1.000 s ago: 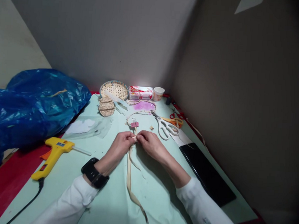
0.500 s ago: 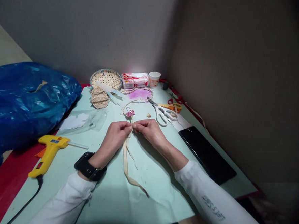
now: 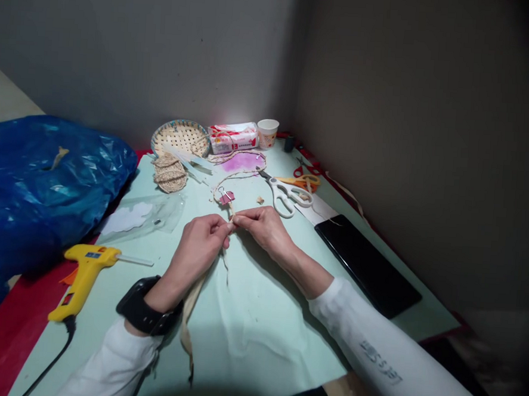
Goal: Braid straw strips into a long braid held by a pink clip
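Note:
My left hand point(image 3: 201, 242), with a black watch on its wrist, is closed in a pinch on a pale dried-fibre strip point(image 3: 188, 316). The strip's long flat tail hangs down beside that wrist, and a thinner strand dangles under the fingers. Fingertip to fingertip with it, my right hand point(image 3: 266, 229) pinches the same fibre work from the right. Just beyond my fingers a pink binder clip point(image 3: 227, 198) grips the fibre. From there a twisted fibre cord point(image 3: 241, 174) loops away across the table. The exact spot between my fingertips is hidden.
White-handled scissors point(image 3: 285, 196) and a black phone-like slab point(image 3: 368, 264) lie to the right. Leftward are a yellow glue gun point(image 3: 83, 276), a clear plastic bag point(image 3: 165, 213) and a blue plastic bag point(image 3: 45, 190). A woven basket point(image 3: 155, 137), tissue pack point(image 3: 235, 137) and paper cup point(image 3: 267, 135) stand behind.
The long strip's tail has swung from below the fingers to the left, beside my left wrist. My left hand has turned slightly; both hands keep pinching. The view has shifted a little.

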`<state>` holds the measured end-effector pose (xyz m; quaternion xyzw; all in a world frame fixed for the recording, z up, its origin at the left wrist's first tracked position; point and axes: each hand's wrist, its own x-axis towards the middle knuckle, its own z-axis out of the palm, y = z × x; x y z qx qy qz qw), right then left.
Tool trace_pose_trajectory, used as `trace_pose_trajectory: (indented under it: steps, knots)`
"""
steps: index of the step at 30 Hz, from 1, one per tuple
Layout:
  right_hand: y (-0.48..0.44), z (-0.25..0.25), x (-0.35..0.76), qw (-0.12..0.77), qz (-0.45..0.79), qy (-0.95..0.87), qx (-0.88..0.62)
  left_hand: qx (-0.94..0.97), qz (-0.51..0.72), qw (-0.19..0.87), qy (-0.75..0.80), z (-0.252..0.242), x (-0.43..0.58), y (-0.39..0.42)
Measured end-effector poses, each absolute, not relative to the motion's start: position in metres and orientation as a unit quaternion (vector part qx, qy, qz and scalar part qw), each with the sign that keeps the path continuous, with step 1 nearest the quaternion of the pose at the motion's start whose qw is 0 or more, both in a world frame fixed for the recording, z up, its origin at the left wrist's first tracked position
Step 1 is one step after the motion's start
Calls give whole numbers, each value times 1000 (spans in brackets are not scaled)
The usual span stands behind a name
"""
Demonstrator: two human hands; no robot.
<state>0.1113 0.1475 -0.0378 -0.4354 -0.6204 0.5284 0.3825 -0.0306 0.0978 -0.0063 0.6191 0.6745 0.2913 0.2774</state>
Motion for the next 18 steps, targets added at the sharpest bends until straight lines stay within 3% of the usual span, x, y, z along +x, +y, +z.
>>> trace_pose_trajectory:
  steps: [6,12,15,17,18]
  knots:
    - [149,-41,109,398,653,-517,-385,662,262,190,676,-12,-13,91]
    - [149,-39,108,390,684,-484,-382,682,221,157,679,-5,-12,88]
    - [149,-37,111,388,662,-501,-401,628,310,155,697,0,-24,93]
    - [149,-36,112,379,648,-518,-409,576,392,230,679,-1,-32,99]
    - [149,-36,112,375,645,-525,-409,544,414,318,657,-4,-34,101]
